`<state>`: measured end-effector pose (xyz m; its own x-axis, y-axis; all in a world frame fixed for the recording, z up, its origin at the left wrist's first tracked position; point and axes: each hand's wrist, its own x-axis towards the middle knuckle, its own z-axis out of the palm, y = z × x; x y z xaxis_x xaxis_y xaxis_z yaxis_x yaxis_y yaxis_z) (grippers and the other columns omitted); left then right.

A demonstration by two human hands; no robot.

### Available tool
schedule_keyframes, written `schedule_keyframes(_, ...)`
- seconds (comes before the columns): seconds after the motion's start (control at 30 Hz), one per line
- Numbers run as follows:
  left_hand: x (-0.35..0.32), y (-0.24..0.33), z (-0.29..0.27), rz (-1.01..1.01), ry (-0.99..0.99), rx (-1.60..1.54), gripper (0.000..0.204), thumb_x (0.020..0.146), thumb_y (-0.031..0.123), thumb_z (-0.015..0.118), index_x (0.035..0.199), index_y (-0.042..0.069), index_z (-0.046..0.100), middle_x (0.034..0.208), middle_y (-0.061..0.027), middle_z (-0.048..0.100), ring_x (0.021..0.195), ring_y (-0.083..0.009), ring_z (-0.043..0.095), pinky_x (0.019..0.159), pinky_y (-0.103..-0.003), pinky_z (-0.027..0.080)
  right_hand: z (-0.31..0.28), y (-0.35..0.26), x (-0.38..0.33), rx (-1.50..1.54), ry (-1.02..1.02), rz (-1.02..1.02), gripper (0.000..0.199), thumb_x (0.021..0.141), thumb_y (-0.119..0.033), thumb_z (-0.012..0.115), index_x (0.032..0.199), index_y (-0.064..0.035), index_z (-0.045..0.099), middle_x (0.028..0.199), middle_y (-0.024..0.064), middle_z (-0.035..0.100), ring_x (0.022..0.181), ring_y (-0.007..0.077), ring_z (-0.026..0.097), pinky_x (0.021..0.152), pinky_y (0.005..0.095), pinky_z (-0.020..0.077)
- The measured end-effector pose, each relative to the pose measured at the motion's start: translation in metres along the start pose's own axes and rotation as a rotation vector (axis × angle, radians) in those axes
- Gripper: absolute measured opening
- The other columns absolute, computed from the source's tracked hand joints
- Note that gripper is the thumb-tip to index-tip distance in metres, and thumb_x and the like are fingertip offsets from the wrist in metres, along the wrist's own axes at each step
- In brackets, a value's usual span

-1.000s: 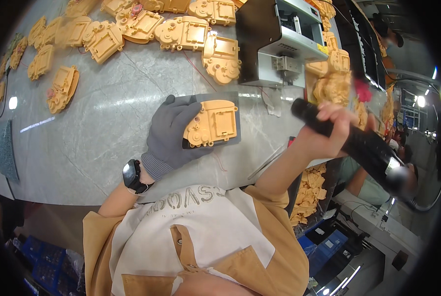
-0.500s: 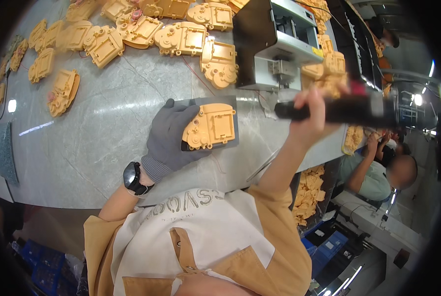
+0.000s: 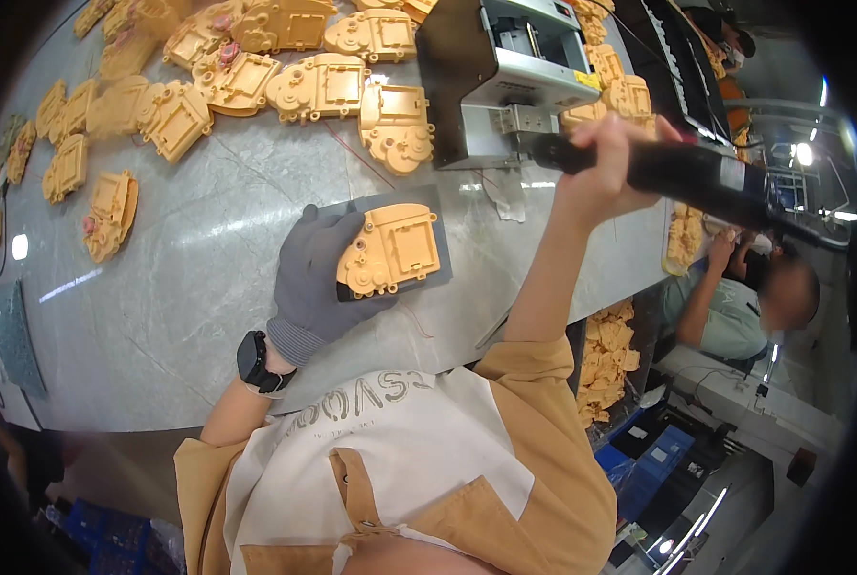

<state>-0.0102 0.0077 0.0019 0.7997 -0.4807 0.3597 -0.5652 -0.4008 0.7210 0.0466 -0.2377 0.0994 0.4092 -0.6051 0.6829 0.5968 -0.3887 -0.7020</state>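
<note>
My left hand [image 3: 311, 278], in a grey glove with a black watch at the wrist, grips the left side of a yellow plastic housing [image 3: 395, 249] that lies on a dark grey mat [image 3: 438, 244] on the table. My right hand [image 3: 605, 168], bare, is raised to the right and closed around a black power screwdriver [image 3: 682, 172]. Its tip points left toward the front of a black and silver machine [image 3: 491, 72]. The tool is well above and to the right of the housing.
Several more yellow housings [image 3: 313, 86] lie across the far and left side of the grey table [image 3: 160, 316]. A bin of yellow parts [image 3: 605, 359] sits below the table's right edge. Another person in a green top [image 3: 735, 311] works at the right.
My right hand has lifted the black screwdriver up and leftward, swinging it from a downward slant to nearly level by the machine. My left hand and the housing have stayed put.
</note>
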Motion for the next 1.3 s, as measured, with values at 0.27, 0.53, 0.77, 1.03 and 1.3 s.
schedule_keyframes(0.27,-0.002,-0.002,-0.003,0.005,-0.006,-0.026,0.080,0.055,0.028,0.081,0.122,0.004,0.042,0.112,-0.0123,0.054,0.103,-0.0305,0.051,0.102,-0.049,0.028,-0.021,-0.036,-0.039,0.052,-0.167,0.206,0.045,0.071,0.006,0.055,0.110,0.0022,0.034,0.059,0.0062,0.052,0.045,0.0123,0.049,0.049,0.0257,0.0447)
schedule_keyframes(0.53,0.004,0.003,-0.003,0.003,-0.008,-0.033,0.078,0.056,0.030,0.081,0.119,0.002,0.044,0.109,-0.0135,0.055,0.104,-0.0314,0.050,0.102,-0.049,0.028,-0.010,-0.014,-0.002,-0.019,0.004,-0.027,0.049,0.072,0.004,0.054,0.115,0.0039,0.030,0.058,0.0082,0.054,0.048,0.0138,0.051,0.055,0.0290,0.0464)
schedule_keyframes(0.77,0.002,0.002,0.001,0.005,-0.019,-0.001,0.080,0.055,0.028,0.081,0.121,0.003,0.042,0.107,-0.0119,0.055,0.098,-0.0304,0.051,0.101,-0.049,0.028,0.004,0.004,0.016,-0.010,-0.104,0.138,0.040,0.070,0.007,0.057,0.106,0.0054,0.040,0.055,0.0049,0.055,0.048,0.0102,0.052,0.054,0.0221,0.0437)
schedule_keyframes(1.03,0.002,0.005,0.003,-0.016,-0.033,-0.031,0.080,0.056,0.028,0.081,0.121,0.002,0.042,0.107,-0.0130,0.055,0.099,-0.0314,0.050,0.101,-0.049,0.028,0.003,0.003,0.010,-0.206,-0.224,0.149,0.033,0.068,0.005,0.061,0.099,0.0028,0.049,0.064,0.0050,0.057,0.053,0.0095,0.053,0.050,0.0216,0.0420)
schedule_keyframes(1.3,0.002,0.004,0.000,-0.003,-0.026,-0.010,0.079,0.057,0.028,0.080,0.121,0.002,0.042,0.108,-0.0126,0.055,0.100,-0.0317,0.050,0.101,-0.049,0.028,-0.039,-0.040,-0.051,0.069,-0.043,0.289,0.045,0.071,0.007,0.059,0.110,0.0050,0.036,0.060,0.0054,0.054,0.049,0.0087,0.052,0.051,0.0206,0.0428)
